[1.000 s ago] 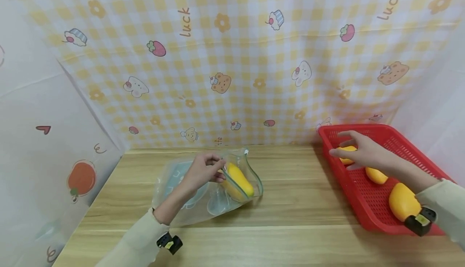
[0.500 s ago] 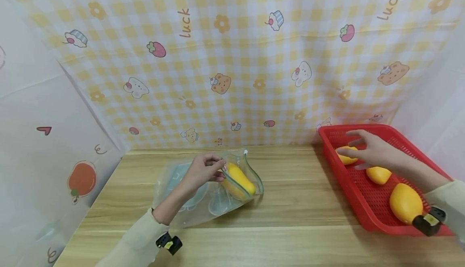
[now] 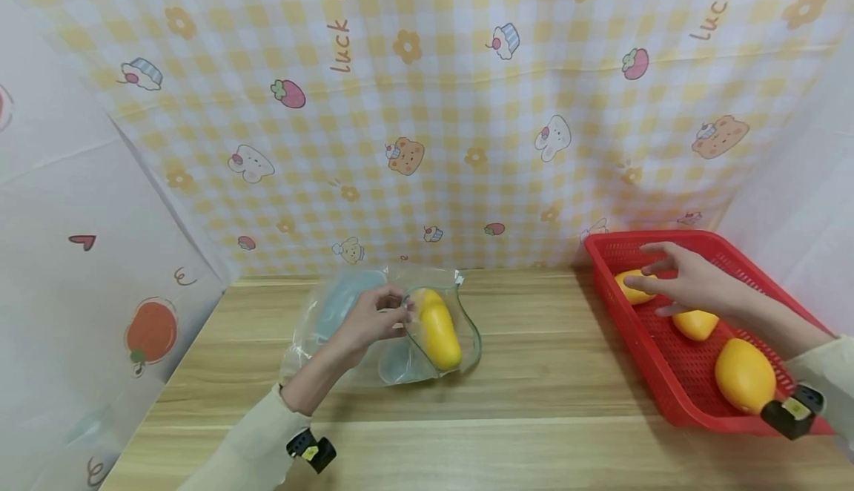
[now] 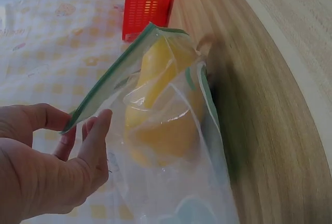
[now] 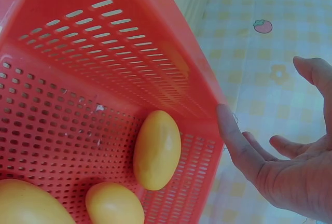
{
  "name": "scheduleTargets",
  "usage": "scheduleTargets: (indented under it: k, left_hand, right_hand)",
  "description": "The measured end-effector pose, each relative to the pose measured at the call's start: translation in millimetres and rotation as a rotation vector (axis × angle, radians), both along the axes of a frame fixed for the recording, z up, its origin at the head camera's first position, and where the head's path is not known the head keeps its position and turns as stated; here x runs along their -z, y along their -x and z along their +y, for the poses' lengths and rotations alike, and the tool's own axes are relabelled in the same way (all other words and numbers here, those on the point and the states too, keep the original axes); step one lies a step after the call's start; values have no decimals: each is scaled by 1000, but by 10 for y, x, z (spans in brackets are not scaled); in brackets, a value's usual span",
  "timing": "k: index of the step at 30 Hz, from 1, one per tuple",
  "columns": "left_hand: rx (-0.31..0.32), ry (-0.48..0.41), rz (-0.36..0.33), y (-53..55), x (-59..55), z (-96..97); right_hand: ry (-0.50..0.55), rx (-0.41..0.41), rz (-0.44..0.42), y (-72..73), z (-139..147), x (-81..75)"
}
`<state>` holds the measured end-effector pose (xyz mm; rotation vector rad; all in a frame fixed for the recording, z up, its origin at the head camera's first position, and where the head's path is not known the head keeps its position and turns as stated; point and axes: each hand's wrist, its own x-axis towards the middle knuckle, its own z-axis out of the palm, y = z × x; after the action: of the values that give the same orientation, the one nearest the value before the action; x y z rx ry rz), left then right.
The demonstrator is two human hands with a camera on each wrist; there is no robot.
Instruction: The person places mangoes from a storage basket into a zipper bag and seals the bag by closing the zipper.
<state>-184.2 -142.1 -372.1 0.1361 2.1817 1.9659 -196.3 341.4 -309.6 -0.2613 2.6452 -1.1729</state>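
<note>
My left hand [image 3: 375, 318] pinches the green-edged rim of a clear zip bag [image 4: 171, 187] on the table. Inside the bag, near its mouth, lies a yellow mango [image 3: 440, 331]; the left wrist view shows it through the plastic. The bag's mouth gapes toward the right. Over the far left part of a red basket [image 3: 640, 350], my right hand [image 3: 697, 283] hovers with fingers spread and nothing held. Below it in the basket are three mangoes: one at the far end [image 5: 157, 150], one in the middle [image 5: 114, 204] and a larger one [image 3: 745, 376] nearer me.
A wooden table [image 3: 534, 387] carries the bag at the middle left and the basket at the right. Behind it hangs a yellow checked cloth [image 3: 454, 105]. White cloth stands at both sides. The basket's raised rim runs under my right forearm.
The bag's mouth has swung round and widened, and the mango in it shows more plainly. My right hand has shifted a little to the right above the basket, still holding nothing.
</note>
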Motion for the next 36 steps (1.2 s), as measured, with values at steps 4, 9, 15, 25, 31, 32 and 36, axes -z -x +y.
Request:
scheduleTargets:
  k: [4, 9, 15, 25, 31, 32, 36]
  left_hand:
    - [-6, -15, -9, 5, 19, -3]
    - [23, -40, -21, 9, 21, -28]
    - [67, -74, -56, 13, 16, -40]
    - [87, -121, -85, 18, 15, -61]
    - [89, -135, -104, 13, 9, -65]
    - [89, -136, -106, 12, 9, -65]
    - [89, -145, -119, 6, 12, -67]
  right_hand:
    - [2, -3, -2, -5, 8, 9]
    - [5, -12, 0, -11, 29, 18]
    - [2, -16, 13, -4, 72, 20]
    - [-24, -26, 3, 75, 151, -10]
    - [-42, -35, -3, 99, 224, -23]
    - [-47, -42, -3, 105, 239, -23]
    - [-48, -49, -22, 138, 278, -23]
